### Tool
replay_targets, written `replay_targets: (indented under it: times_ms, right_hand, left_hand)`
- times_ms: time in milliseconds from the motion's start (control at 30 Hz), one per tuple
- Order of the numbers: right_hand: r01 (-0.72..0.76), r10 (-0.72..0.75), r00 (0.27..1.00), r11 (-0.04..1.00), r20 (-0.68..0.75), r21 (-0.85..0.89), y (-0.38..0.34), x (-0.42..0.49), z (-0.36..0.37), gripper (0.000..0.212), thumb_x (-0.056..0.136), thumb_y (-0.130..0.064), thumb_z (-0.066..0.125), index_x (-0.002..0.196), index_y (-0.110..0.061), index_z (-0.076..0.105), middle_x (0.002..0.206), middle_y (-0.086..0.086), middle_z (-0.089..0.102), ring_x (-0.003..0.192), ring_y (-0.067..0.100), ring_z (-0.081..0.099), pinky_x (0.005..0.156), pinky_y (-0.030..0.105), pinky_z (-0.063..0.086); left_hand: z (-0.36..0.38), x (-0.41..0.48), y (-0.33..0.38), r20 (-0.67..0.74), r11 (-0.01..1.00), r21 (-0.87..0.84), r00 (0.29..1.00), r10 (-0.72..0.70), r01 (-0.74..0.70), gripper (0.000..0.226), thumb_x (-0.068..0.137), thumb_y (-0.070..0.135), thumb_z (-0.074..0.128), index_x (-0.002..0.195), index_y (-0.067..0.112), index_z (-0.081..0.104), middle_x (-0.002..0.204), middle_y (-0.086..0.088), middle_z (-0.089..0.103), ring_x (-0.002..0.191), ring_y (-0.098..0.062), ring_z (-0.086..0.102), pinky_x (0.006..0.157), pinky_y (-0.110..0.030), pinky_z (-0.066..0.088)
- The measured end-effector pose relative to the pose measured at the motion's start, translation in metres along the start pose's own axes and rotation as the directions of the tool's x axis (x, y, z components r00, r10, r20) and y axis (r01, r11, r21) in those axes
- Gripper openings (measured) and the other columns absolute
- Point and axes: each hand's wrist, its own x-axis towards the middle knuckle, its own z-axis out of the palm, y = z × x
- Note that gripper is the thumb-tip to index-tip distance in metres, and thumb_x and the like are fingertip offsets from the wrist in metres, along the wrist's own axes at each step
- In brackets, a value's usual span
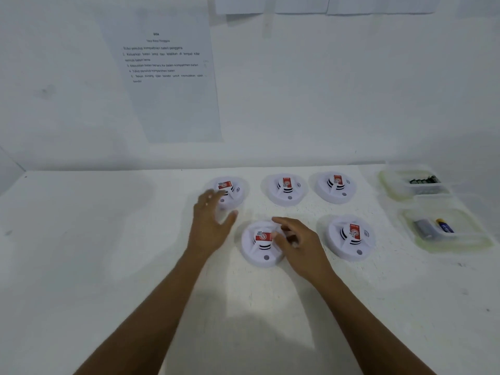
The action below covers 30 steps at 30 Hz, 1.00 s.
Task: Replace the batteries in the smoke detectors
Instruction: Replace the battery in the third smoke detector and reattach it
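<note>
The left hand (211, 220) hovers open, fingers spread, just left of the front detector (261, 244) on the surface (108, 239). The right hand (297, 239) overlaps its right edge, and blur hides any grip. A one-sided lift could flip it. Well right of it, the far tray (389, 185) holds dark batteries (424, 180), and the near tray (465, 239) holds two.

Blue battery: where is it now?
In the head view, the blue battery lies at far right of the table, in the nearer clear tray, beside a grey item.
</note>
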Motion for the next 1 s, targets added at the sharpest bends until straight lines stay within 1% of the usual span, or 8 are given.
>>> replay_targets:
  times_ms: [100,267,367,533,667,733,833,1000]
  right_hand:
    - [-0.021,0.023,0.999,0.999,0.035,-0.042,-0.008,0.014,-0.004,0.031,0.096,-0.029,0.06,0.127,-0.028,0.061,0.117,-0.021,0.06,0.107,-0.005,0.056,0.084,0.008,0.045]
    - [0.053,-0.046,0.997,0.992,0.056,-0.115,-0.022,0.041,-0.008,0.031,0.096,-0.02,0.06,0.127,-0.025,0.063,0.122,-0.016,0.061,0.107,0.0,0.057,0.091,0.023,0.05]
    - [0.164,-0.143,0.985,0.952,0.095,-0.258,-0.027,0.059,-0.011,0.04,0.093,-0.012,0.064,0.131,-0.023,0.06,0.128,-0.01,0.061,0.109,0.001,0.054,0.096,0.025,0.049]
    - [0.365,-0.315,0.931,0.826,0.184,-0.429,-0.031,0.085,-0.016,0.048,0.086,-0.017,0.072,0.131,-0.022,0.059,0.128,-0.001,0.064,0.116,0.017,0.059,0.101,0.038,0.048]
    - [0.398,-0.379,0.916,0.816,0.133,-0.42,-0.04,0.082,-0.029,0.047,0.084,-0.018,0.075,0.129,-0.017,0.06,0.12,0.003,0.069,0.107,0.021,0.064,0.093,0.041,0.053]
    - [0.344,-0.343,0.937,0.877,0.065,-0.335,-0.045,0.077,-0.037,0.05,0.086,-0.018,0.074,0.133,-0.021,0.057,0.111,0.001,0.072,0.098,0.014,0.068,0.087,0.034,0.057]
    - [0.153,-0.153,0.988,0.988,-0.002,-0.018,-0.052,0.07,-0.052,0.06,0.087,-0.011,0.072,0.139,-0.029,0.049,0.095,0.004,0.075,0.088,0.01,0.071,0.081,0.021,0.057]
    - [-0.111,0.061,0.989,0.906,0.134,0.409,-0.064,0.048,-0.069,0.054,0.09,-0.001,0.066,0.136,-0.027,0.054,0.095,0.021,0.074,0.096,0.033,0.07,0.086,0.042,0.059]
  left_hand:
    - [-0.004,0.037,-0.008,0.104,0.987,0.091,0.985,-0.138,0.129,0.077,0.078,0.036,0.077,0.144,0.02,0.041,0.155,-0.01,0.029,0.145,-0.026,0.023,0.113,-0.035,0.023]
    - [-0.01,0.052,-0.01,0.138,0.996,-0.031,0.987,-0.079,0.084,0.079,0.066,0.025,0.089,0.135,0.017,0.052,0.132,0.0,0.055,0.122,-0.014,0.05,0.103,-0.025,0.037]
    - [-0.013,0.048,0.007,0.139,0.999,-0.044,0.99,-0.024,0.03,0.067,0.068,0.027,0.088,0.127,0.016,0.057,0.113,0.012,0.056,0.104,-0.006,0.052,0.09,-0.02,0.04]
    - [-0.007,0.044,0.025,0.166,0.988,-0.142,0.986,-0.035,0.059,0.084,0.061,0.043,0.088,0.133,0.023,0.049,0.116,0.005,0.067,0.099,-0.009,0.064,0.079,-0.01,0.046]
    - [-0.006,0.038,0.046,0.158,0.967,-0.242,0.986,-0.045,0.083,0.083,0.067,0.047,0.084,0.136,0.026,0.043,0.116,0.003,0.066,0.099,-0.011,0.065,0.084,-0.021,0.052]
    - [-0.007,0.035,0.051,0.163,0.937,-0.336,0.986,-0.036,0.09,0.085,0.068,0.046,0.083,0.139,0.028,0.04,0.122,0.0,0.064,0.105,-0.013,0.063,0.092,-0.029,0.053]
    - [-0.006,0.029,0.057,0.242,0.932,-0.363,0.967,0.078,0.016,0.099,0.061,0.043,0.089,0.144,0.03,0.036,0.137,0.008,0.054,0.121,-0.006,0.053,0.102,-0.032,0.048]
    - [0.006,0.023,0.073,0.299,0.949,-0.301,0.936,0.186,-0.093,0.121,0.049,0.054,0.087,0.149,0.035,0.022,0.149,0.015,0.038,0.135,-0.008,0.038,0.11,-0.039,0.04]
